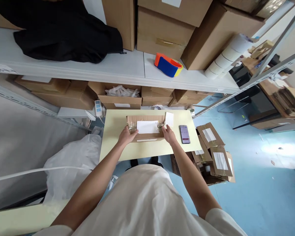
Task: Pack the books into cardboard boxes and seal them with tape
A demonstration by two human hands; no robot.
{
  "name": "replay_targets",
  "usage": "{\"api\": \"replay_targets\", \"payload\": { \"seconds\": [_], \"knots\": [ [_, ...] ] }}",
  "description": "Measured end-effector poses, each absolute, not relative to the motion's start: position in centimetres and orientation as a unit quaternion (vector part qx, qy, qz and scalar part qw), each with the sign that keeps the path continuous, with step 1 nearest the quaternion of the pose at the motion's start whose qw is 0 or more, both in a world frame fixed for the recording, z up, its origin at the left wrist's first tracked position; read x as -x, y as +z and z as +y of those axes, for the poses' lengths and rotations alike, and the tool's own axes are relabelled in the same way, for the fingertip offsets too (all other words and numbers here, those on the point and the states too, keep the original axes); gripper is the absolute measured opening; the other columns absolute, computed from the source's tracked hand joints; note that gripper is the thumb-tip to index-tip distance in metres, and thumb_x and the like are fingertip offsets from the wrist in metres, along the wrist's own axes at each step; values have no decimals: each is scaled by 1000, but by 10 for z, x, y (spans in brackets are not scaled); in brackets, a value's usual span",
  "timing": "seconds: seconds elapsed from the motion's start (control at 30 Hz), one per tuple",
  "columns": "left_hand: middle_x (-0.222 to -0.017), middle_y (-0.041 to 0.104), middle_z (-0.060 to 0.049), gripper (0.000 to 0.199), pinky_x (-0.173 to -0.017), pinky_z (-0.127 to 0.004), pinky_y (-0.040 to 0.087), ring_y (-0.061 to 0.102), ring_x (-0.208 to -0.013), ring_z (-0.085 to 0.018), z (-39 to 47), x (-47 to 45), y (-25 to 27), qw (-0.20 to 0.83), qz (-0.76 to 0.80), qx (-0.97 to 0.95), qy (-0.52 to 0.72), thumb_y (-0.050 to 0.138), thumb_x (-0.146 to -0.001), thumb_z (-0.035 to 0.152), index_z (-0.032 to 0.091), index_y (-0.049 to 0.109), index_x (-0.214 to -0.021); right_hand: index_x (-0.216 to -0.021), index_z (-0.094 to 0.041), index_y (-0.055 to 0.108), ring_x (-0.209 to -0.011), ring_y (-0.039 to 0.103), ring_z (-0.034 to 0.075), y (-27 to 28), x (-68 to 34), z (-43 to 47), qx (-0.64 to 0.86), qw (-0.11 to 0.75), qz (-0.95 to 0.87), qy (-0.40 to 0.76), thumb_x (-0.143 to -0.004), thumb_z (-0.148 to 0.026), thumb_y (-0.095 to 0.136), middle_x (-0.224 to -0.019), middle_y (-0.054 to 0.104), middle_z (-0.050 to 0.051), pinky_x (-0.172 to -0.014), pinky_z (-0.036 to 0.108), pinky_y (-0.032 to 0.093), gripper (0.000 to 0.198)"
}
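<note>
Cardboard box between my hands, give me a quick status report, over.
Left hand and right hand gripping opposite ends. Cardboard box, white sheet on top. White card just beyond right hand; phone farther right, apart from box.

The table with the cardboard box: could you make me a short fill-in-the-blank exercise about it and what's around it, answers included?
1. The left hand is at the left end of the cardboard box, and the right hand is at its ____ end.
2. The phone lies on the table to the ____ of the box.
3. The cloth on the upper shelf is coloured ____.
4. The floor is coloured ____.

Missing words: right; right; black; blue.
</note>
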State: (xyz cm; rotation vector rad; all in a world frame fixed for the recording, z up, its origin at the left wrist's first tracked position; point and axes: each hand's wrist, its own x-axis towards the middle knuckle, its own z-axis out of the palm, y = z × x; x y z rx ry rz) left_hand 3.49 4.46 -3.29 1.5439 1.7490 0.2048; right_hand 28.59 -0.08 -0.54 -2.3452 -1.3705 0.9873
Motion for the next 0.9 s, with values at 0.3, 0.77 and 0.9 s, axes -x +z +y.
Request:
{"api": "replay_targets", "payload": {
  "seconds": [0.3,0.77,0.9],
  "knots": [
    [-119,68,-13,53,-88,-38,49,63,-111,-32,41,-43,-26,344,712,-608,74,62,-74,53,22,56,-116,-128,-14,53,-109,64,30,-12,-305,-11,785,113,-500,347,-92,-61,37,-120,67,18,-86,36,45,61],
    [-117,62,-13,57,-93,-38,48,59,-110,-30,6,-252,65,261,550,-791,68,55,-78,60,20,58,-118,-120,-20,57,-72,61,18,46,-474,-183,813,341,-383,275,-92,-56,39,-85,69,5,-65,27,41,49],
    [-117,60,-12,57,-99,-38,45,57,-113,-29,-5,-381,63,300,400,-860,99,56,-80,53,18,56,-125,-129,-19,53,-81,61,21,40,-540,-243,867,387,-274,152,-92,-55,40,-97,68,9,-75,32,46,53]
  ]
}}
